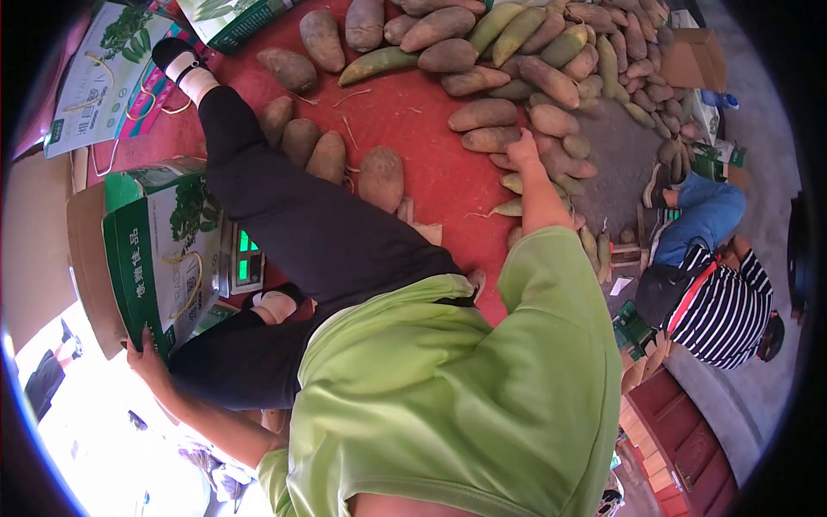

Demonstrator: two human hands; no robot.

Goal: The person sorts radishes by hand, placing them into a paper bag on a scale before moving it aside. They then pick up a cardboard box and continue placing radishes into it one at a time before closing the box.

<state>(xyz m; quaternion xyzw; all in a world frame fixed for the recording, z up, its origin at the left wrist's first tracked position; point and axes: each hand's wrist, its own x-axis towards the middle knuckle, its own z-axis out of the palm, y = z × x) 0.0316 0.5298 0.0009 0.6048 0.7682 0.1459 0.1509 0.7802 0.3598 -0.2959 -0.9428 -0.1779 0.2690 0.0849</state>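
Observation:
My left hand [146, 355] is closed on the lower edge of a green and white carton [164, 258], which has Chinese lettering and a cord handle and stands open at the top. Beside the carton a scale [248, 258] shows a lit green display. My right hand [522, 152] reaches out to the pile and closes on the end of a soil-brown radish [490, 140]; part of the grip is hidden. Several more radishes [482, 114], some brown and some green, lie around that hand.
Several radishes [381, 179] lie apart on the red sheet [422, 189], near my legs. Printed cartons [108, 82] stand at the upper left. A person in a striped shirt [719, 306] sits at the right, close to a wooden stool [631, 255]. A brown box [696, 59] stands behind the pile.

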